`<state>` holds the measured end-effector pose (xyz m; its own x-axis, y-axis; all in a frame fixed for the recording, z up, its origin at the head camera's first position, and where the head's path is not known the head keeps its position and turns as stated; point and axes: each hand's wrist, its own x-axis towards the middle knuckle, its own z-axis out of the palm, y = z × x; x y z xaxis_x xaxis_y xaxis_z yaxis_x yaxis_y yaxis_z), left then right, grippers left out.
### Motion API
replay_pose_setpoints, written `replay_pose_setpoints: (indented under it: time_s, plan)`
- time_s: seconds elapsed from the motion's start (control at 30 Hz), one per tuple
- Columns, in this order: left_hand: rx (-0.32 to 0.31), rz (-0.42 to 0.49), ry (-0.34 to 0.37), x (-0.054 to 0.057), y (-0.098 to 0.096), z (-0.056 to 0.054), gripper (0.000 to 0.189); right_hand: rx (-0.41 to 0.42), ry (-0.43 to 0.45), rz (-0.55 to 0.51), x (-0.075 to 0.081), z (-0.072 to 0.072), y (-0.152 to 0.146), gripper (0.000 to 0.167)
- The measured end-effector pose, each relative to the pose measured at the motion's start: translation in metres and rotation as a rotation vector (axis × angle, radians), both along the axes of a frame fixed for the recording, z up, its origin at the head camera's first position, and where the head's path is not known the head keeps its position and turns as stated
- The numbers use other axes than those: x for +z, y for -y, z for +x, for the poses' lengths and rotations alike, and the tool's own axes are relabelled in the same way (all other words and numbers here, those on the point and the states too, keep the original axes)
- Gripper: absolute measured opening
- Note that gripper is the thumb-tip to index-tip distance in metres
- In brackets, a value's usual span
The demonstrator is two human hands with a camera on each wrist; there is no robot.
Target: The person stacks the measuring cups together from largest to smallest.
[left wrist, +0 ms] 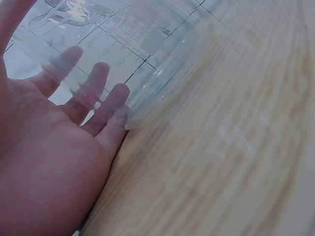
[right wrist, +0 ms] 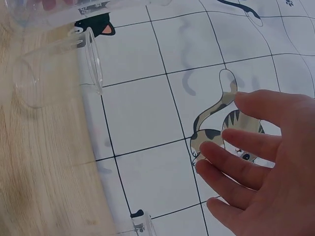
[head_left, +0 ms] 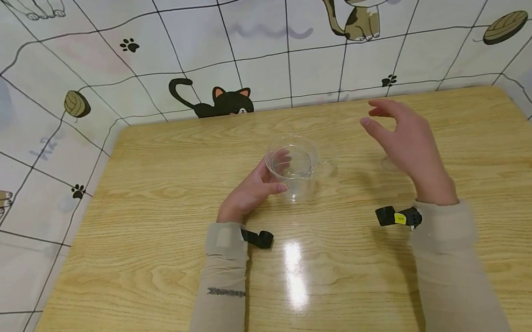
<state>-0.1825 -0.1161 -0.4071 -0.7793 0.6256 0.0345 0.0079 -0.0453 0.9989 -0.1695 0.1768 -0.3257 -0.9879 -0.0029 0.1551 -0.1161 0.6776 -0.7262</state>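
Observation:
A clear measuring cup [head_left: 295,184] with printed millilitre marks stands on the wooden table, a little left of the right arm. My left hand [head_left: 251,189] grips its left side, thumb in front and fingers round the back. Through the clear wall the fingertips [left wrist: 118,93] show in the left wrist view. Just right of it stands a smaller clear cup [right wrist: 54,73], faint in the head view. My right hand [head_left: 407,143] hovers above the right part of the table, fingers apart and loosely bent, holding nothing.
Another clear object [right wrist: 147,226], mostly cut off in the right wrist view, lies below the right hand; its kind is unclear. Behind the wooden table [head_left: 137,287] rises a wall covering [head_left: 257,31] with cats and grid lines.

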Motion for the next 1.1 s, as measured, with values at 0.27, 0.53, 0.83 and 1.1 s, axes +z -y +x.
replay_pose_setpoints:
  time_s: [0.27,0.53,0.83,1.1]
  plan:
    - [-0.008,-0.005,0.003,0.002,0.001,0.0,0.071,0.002,0.04,0.004,0.004,-0.002,-0.011,0.06]
    - [-0.016,-0.01,-0.008,-0.001,0.0,-0.001,0.071,0.02,0.103,0.038,0.004,0.0,-0.02,0.063]
    - [-0.023,-0.008,-0.003,-0.001,0.001,0.002,0.07,0.051,0.146,0.071,0.002,0.001,-0.027,0.068]
    - [-0.022,-0.009,-0.001,0.0,-0.001,0.001,0.07,-0.017,0.117,0.017,0.0,0.001,-0.03,0.065]
